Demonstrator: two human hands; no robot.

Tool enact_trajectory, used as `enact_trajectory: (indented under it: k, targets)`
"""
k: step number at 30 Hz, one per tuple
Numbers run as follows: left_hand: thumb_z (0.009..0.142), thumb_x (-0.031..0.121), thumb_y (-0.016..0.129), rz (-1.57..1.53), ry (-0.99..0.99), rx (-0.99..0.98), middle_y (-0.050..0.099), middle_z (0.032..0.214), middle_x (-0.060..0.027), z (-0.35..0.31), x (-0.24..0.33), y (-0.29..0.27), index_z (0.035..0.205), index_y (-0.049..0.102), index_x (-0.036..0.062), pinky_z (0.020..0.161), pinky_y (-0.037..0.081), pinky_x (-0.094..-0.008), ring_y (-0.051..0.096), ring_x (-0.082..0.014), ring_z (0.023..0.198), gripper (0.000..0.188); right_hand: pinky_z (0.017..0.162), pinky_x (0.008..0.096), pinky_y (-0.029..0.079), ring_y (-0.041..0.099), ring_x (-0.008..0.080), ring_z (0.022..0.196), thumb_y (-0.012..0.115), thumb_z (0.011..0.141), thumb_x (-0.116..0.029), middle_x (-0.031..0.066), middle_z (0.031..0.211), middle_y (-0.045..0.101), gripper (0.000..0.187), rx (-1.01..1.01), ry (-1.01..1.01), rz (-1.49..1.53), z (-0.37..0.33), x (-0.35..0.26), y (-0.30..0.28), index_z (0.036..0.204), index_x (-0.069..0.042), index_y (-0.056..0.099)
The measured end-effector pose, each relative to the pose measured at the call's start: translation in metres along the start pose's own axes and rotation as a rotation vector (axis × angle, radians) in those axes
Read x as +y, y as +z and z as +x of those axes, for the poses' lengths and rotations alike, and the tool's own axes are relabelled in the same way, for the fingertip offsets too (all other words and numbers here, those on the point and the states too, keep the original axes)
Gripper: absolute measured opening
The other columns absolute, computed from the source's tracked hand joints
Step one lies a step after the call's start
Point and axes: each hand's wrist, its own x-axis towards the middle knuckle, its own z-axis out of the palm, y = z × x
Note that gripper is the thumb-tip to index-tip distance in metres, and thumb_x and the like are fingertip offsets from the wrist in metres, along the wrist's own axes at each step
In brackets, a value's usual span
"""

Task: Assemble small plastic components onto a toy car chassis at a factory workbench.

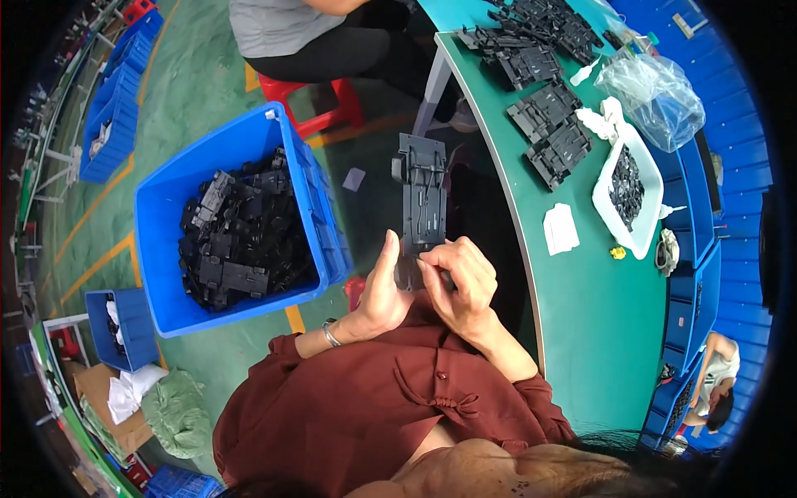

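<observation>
Between my hands, in front of my body, is a long black molded plastic part (425, 191) with ribs and slots. My left hand (383, 290) grips its near left end, thumb pointing up along the edge. At the near right end is my right hand (462, 278), its fingers curled and pinching at the part's edge; whether a small piece sits in that pinch is hidden. On the table to the right lie similar black parts (558, 149), along with a white tray (647, 236) holding many small black pieces.
A large blue bin (158, 274) of black parts stands to the left. The green table (581, 332) curves along my right. A clear plastic bag (656, 91) and a white paper (561, 229) lie on it. Another person (286, 33) sits beyond, on a red stool (328, 112).
</observation>
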Motion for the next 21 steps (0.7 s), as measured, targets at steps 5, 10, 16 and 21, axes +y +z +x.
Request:
enact_trajectory:
  k: [5, 10, 16, 21]
  targets:
    - [0.112, 0.05, 0.021, 0.128, 0.02, -0.014, 0.065, 0.126, -0.0143, 0.002, -0.001, 0.01, 0.132, 0.056, -0.0016, 0.105, 0.049, -0.041, 0.063, -0.0242, 0.118, 0.066, 0.065, 0.0366, 0.053, 0.061, 0.0244, 0.064, 0.079, 0.07, 0.007, 0.0081, 0.081, 0.066, 0.026, 0.039, -0.098, -0.081, -0.004, -0.001, -0.006, 0.092, -0.001, 0.068]
    - [0.111, 0.051, 0.018, 0.274, 0.04, -0.087, 0.065, 0.127, -0.0157, 0.003, 0.002, 0.018, 0.133, 0.057, -0.0057, 0.106, 0.049, -0.0392, 0.063, -0.023, 0.118, 0.072, 0.061, 0.0334, 0.053, 0.06, 0.0237, 0.064, 0.078, 0.066, 0.015, 0.011, 0.08, 0.066, 0.032, 0.019, -0.146, -0.108, 0.0, -0.01, -0.016, 0.093, 0.003, 0.067]
    - [0.111, 0.052, 0.016, 0.356, 0.022, -0.202, 0.064, 0.128, -0.0164, -0.001, 0.006, 0.025, 0.134, 0.055, -0.0082, 0.106, 0.049, -0.0379, 0.062, -0.0231, 0.118, 0.075, 0.06, 0.0323, 0.052, 0.06, 0.0236, 0.065, 0.079, 0.065, 0.013, 0.0104, 0.083, 0.067, 0.034, 0.021, -0.183, -0.151, -0.005, -0.015, -0.021, 0.095, 0.002, 0.068]
    - [0.111, 0.052, 0.015, 0.411, 0.045, -0.266, 0.062, 0.13, -0.0168, -0.001, 0.004, 0.025, 0.135, 0.054, -0.0083, 0.105, 0.048, -0.0374, 0.061, -0.0233, 0.118, 0.076, 0.06, 0.0323, 0.052, 0.06, 0.0236, 0.065, 0.079, 0.064, 0.012, 0.0103, 0.083, 0.067, 0.035, 0.044, -0.207, -0.171, -0.008, -0.018, -0.024, 0.096, 0.001, 0.069]
